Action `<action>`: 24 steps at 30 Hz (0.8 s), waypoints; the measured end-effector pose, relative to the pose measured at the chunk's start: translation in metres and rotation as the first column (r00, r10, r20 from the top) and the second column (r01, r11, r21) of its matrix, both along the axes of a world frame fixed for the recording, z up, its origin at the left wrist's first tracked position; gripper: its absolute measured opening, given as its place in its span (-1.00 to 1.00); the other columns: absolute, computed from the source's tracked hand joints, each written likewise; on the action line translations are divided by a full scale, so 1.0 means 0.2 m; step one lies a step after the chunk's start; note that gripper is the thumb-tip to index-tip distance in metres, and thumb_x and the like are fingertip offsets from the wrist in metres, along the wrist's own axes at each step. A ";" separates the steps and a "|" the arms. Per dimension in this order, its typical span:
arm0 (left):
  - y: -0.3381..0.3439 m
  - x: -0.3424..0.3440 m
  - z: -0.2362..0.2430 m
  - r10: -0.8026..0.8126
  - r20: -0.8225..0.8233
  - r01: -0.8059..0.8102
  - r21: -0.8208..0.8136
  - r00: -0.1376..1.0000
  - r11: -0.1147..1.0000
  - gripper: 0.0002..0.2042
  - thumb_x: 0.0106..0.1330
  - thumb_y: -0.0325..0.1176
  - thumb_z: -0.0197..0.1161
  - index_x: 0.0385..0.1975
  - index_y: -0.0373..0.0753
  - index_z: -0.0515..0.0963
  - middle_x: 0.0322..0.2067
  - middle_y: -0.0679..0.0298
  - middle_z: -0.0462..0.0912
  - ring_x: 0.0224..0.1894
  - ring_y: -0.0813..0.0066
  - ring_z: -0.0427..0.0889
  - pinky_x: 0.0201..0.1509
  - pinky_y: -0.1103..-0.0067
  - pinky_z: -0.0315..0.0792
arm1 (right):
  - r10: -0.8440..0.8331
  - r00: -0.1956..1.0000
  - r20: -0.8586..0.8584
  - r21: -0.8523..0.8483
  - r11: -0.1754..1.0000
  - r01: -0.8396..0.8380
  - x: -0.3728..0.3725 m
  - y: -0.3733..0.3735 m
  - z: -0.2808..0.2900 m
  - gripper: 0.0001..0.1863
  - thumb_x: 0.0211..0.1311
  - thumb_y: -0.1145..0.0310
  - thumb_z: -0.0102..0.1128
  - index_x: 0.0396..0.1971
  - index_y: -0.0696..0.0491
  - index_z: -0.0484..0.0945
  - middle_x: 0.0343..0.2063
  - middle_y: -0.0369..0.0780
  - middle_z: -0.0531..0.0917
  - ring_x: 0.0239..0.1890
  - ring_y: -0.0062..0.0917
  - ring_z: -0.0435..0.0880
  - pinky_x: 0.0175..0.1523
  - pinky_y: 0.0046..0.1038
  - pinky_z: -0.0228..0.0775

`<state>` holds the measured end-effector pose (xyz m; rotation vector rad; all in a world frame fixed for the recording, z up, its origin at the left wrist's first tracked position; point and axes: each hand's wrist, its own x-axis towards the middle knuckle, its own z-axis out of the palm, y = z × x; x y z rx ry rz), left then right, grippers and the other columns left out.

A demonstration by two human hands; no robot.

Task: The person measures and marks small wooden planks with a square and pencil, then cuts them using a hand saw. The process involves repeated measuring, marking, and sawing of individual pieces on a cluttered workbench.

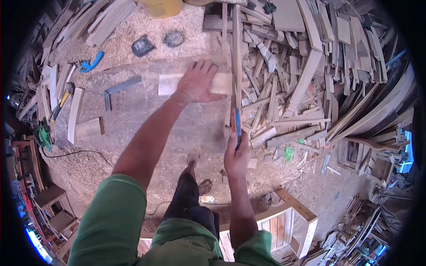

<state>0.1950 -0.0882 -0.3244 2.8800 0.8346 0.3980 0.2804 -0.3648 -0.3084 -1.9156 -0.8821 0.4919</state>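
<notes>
My left hand (198, 83) lies across a short pale wooden board (167, 84), its fingers over the far edge and its thumb along the near edge. The board rests flat on a worn wooden worktop (133, 119). My right hand (237, 155) is closed round the blue and orange handle of a handsaw (236, 122). Its narrow blade, seen almost edge-on, points away from me beside the board's right end. Whether the teeth touch the wood I cannot tell.
A metal try square (122, 85), a hammer (63, 99) and a blue tool (92, 62) lie on the left. Two dark objects (142, 46) sit in sawdust beyond the board. Heaped offcuts (284, 84) crowd the right side. A wooden frame (306, 226) stands near my right elbow.
</notes>
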 end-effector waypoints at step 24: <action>-0.01 0.00 0.05 0.002 -0.025 -0.001 0.009 1.000 1.000 -0.04 0.11 0.38 0.56 0.25 -0.39 0.53 0.19 0.00 0.52 0.32 -0.02 0.46 0.46 0.13 0.33 | -0.111 0.985 -0.134 -0.237 0.968 0.077 -0.29 -0.89 0.05 -0.52 0.69 0.16 0.15 0.26 0.29 0.60 -0.41 0.07 0.72 -0.43 -0.14 0.77 -0.32 -0.09 0.51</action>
